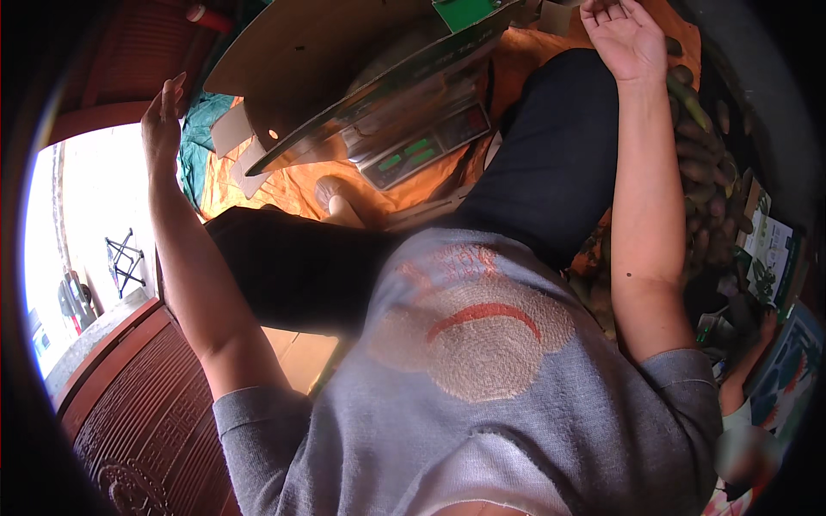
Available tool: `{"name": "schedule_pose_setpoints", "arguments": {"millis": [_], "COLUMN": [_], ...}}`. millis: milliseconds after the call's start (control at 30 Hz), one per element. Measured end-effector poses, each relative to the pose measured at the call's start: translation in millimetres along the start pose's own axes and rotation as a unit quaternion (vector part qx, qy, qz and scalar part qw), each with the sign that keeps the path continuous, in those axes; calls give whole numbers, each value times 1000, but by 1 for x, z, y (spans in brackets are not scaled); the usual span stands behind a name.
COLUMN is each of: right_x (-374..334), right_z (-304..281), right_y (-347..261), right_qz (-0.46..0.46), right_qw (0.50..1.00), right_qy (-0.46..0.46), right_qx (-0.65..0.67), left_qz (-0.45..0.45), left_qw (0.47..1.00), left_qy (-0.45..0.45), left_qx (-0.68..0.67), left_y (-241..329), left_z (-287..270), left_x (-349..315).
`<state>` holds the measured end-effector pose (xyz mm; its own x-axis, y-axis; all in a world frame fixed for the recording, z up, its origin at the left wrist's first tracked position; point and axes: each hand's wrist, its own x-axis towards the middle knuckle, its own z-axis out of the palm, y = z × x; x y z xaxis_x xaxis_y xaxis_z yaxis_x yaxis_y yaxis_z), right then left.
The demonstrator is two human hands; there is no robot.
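Both of my arms are raised out to the sides. My left hand (162, 120) is in the air beside the left end of a large open cardboard box (318, 103), its fingers stretched out and holding nothing. At the top right, my right hand (626, 43) shows its palm, with the fingers loosely apart and cut off in part by the picture's edge; it is empty too. The box stands tilted in front of me, over a digital scale (422, 148) with lit green displays. Under them lies an orange tarp (379, 202).
To my right lies a heap of oblong brown-green produce (701, 168), with a printed carton (766, 245) beside it. Another person's arm (748, 361) is at the lower right. A carved red-brown wooden panel (146, 413) and a bright doorway (95, 198) are on my left.
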<state>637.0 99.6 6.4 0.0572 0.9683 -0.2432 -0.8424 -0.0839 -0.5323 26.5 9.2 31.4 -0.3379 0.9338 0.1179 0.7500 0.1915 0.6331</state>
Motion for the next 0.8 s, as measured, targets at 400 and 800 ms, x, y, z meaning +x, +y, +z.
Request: {"name": "schedule_pose_setpoints", "arguments": {"millis": [400,800], "right_x": [4,-53], "right_z": [1,110], "right_y": [6,37], "right_qz": [6,-307], "right_qw": [1000,592], "right_qy": [-3,-362], "right_qx": [-24,-652], "left_qz": [39,187], "left_qw": [996,980], "left_qy": [18,-53], "left_qx": [81,49], "left_y": [1,89], "left_z": [3,5], "left_x": [5,17]}}
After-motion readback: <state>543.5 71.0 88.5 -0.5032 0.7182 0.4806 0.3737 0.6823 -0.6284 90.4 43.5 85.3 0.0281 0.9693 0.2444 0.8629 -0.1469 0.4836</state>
